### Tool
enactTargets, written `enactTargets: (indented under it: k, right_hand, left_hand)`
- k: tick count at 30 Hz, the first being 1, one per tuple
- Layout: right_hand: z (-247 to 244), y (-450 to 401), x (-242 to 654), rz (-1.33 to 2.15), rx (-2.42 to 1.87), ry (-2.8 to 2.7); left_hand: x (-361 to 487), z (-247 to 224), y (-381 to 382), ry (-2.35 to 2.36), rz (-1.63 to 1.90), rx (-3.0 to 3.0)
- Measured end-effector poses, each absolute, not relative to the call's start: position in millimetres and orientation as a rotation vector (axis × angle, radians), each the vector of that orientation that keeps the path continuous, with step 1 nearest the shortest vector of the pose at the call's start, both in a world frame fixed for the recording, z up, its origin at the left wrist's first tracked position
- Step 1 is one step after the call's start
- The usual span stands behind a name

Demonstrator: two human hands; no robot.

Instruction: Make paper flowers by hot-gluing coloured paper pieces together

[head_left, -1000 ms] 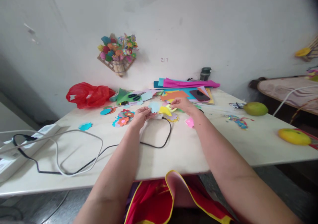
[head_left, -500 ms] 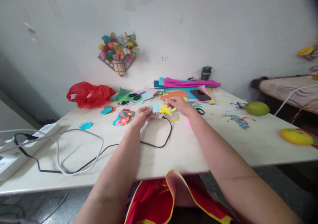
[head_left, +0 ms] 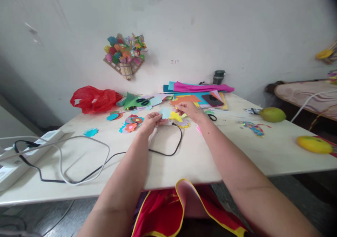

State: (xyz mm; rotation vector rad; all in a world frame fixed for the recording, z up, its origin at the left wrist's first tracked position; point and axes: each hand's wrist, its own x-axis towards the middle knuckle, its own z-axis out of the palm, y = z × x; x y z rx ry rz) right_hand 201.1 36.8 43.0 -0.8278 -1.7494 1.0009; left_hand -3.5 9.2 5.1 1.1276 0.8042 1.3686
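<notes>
My left hand (head_left: 152, 120) pinches the edge of a pale blue scalloped paper shape (head_left: 165, 113), held up over the table. Close by on the right, my right hand (head_left: 186, 110) has its fingertips closed around something small and yellow, too small to make out. Yellow paper (head_left: 176, 116) lies between the hands, with a lilac and yellow flower shape (head_left: 184, 123) beside it. Left of my left hand sits a group of colored paper flowers (head_left: 131, 124). A blue flower shape (head_left: 91, 132) rests farther left.
A black cable (head_left: 168, 155) loops below my hands toward a white power strip (head_left: 39, 149). Behind are black-handled scissors (head_left: 143, 101), a red plastic bag (head_left: 94, 99), colored sheets (head_left: 186, 99) and a phone (head_left: 212, 100). Mangoes (head_left: 272, 114) lie at right.
My right hand has shifted very slightly, its fingertips still together. My left hand keeps hold of the pale blue shape in nearly the same place.
</notes>
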Motion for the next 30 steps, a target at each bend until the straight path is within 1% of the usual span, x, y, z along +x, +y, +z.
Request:
enactTargets:
  k: [8,13,16,20,23,30]
  right_hand:
    - [48,29,188,0.934,-0.870,-1.755]
    - [43,32,180,0.906,-0.892,-1.742]
    - [40,34,177,0.752,-0.899,-1.796]
    - [34,38,173,0.556,-0.791,-1.823]
    - [29,42,171,0.547,-0.727,-1.814]
    - [27,42,169,0.542,-0.765,-1.836]
  left_hand:
    - [-5,2,11,0.811,1.321,1.168]
    - [-4,2,11,0.793,1.353,1.168]
    - [-3,2,12,0.780,1.360,1.179]
    - [-3,1,14,0.757,1.329,1.220]
    - [-3,0,14,0.754,1.308,1.247]
    - [-3,-1,15,0.740,1.305,1.267]
